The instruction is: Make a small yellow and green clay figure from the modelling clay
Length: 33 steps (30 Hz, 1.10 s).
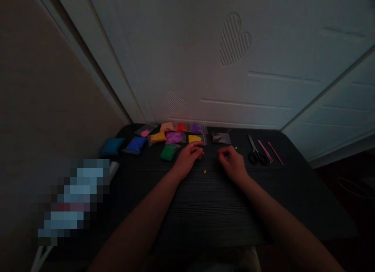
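Tiny yellow bit (204,171) on table (187,217), btwn hands. L hand (187,160) loosely curled, index out; R hand (233,163) bunched; can't tell if either's pinching smth. Farther L, green-filled bag (168,152); then yellow-filled bag (194,139), magenta-filled bag (174,137); farthest, red-filled bag (181,127).

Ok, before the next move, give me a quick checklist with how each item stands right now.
1. Small yellow piece in sight on the table, apart from both hands: ok.
2. Left hand off the yellow packet: cannot tell; they overlap in this view.
3. Right hand free of any held piece: cannot tell; its fingers are curled.
4. Scissors apart from the right hand: ok, lying to its right.
5. Picture bright enough for fine detail: not ok, it is dark.
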Available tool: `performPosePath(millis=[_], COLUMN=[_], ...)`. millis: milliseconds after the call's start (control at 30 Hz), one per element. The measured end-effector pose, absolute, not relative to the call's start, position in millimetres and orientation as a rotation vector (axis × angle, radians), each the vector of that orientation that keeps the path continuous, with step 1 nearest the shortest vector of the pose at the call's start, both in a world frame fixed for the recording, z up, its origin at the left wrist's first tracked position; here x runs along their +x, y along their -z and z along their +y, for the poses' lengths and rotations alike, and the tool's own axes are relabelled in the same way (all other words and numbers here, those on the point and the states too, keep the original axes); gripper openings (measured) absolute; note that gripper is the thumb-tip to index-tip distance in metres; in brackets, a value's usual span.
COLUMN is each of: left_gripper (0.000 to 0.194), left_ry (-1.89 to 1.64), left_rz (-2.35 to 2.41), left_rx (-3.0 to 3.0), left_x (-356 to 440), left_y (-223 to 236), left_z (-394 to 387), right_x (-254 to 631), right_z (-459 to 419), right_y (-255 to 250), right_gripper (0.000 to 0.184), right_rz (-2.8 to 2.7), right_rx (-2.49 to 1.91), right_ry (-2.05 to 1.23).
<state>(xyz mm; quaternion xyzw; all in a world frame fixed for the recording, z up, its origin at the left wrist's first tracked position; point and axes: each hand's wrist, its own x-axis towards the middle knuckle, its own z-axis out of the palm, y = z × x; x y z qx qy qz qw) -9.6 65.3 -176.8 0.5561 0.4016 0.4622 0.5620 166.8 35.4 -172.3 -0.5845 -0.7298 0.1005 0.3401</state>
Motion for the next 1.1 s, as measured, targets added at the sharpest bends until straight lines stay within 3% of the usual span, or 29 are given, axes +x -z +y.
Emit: performPosePath(millis=[400, 733, 1100], left_gripper=[0.031, 0.032, 0.033], left_ry=[-1.075, -1.053, -1.045], left_rz=[0.93, 0.967, 0.997], left_rx=[1.314, 1.274, 1.256], left_x=[-11, -10, -11], left_y=[174, 178, 176], left_z=[65, 66, 67], right_x=[189, 193, 168], right_z=[39, 43, 24], right_y=[167, 173, 170], right_gripper=[0.025, 0.026, 0.023], right_rz=[-1.647, -1.083, -1.818], right_rx=[-1.455, -1.372, -1.226], right_ry=[-0.448, -1.015, -0.588])
